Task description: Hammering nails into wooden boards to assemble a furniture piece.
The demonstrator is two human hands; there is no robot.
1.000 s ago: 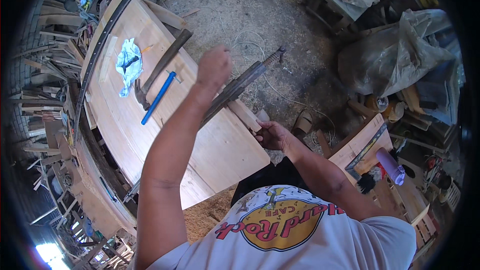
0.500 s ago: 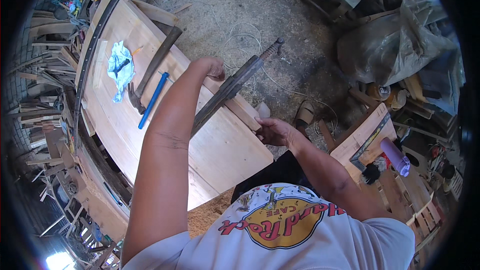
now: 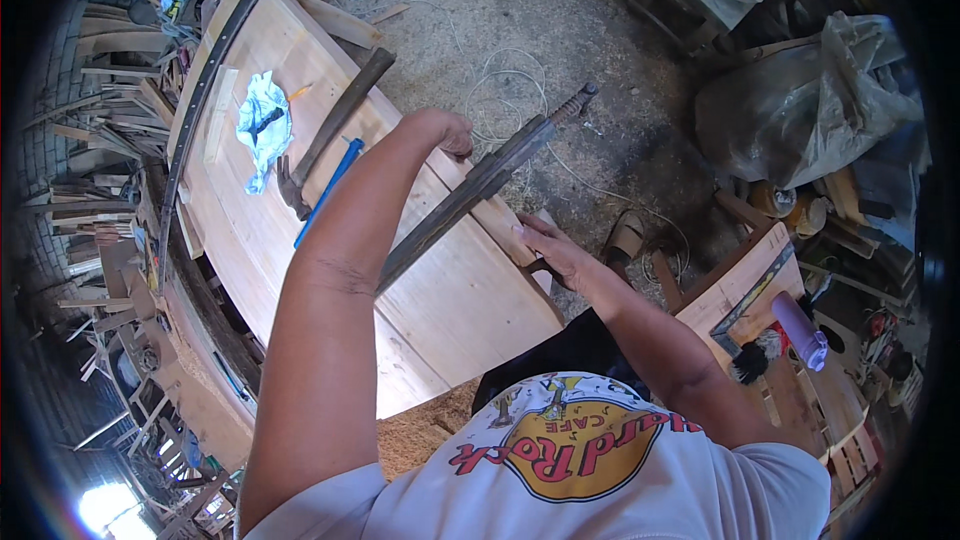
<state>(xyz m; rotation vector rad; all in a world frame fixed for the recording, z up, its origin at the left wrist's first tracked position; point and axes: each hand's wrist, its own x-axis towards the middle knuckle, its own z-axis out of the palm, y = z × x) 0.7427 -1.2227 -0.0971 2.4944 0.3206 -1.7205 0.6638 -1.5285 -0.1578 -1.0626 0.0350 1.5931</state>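
A wide pale wooden panel (image 3: 470,315) lies before me, with a narrow wooden strip (image 3: 497,230) along its right edge. A long bar clamp (image 3: 450,208) with a threaded screw end crosses the panel and overhangs that edge. Beyond the clamp, my left hand (image 3: 448,132) is closed at the edge over the strip; its fingertips are hidden. On the near side of the clamp, my right hand (image 3: 560,252) touches the strip's end with fingers apart. Left of my left forearm lie a wooden-handled hammer (image 3: 340,110), a slim blue rod-like tool (image 3: 330,190) and a crumpled light-blue plastic bag (image 3: 265,130).
A dark curved metal bar (image 3: 205,75) runs along the panel's far left side. Scrap wood (image 3: 110,130) is piled at left. A cord (image 3: 600,185) loops over the concrete floor. At right are a wooden bench (image 3: 750,285), a purple bottle (image 3: 798,330) and a large plastic-covered bundle (image 3: 790,110).
The whole scene has shifted slightly right and down in the picture. My right hand's fingers have spread and straightened at the strip's end. My left hand stays at the panel edge.
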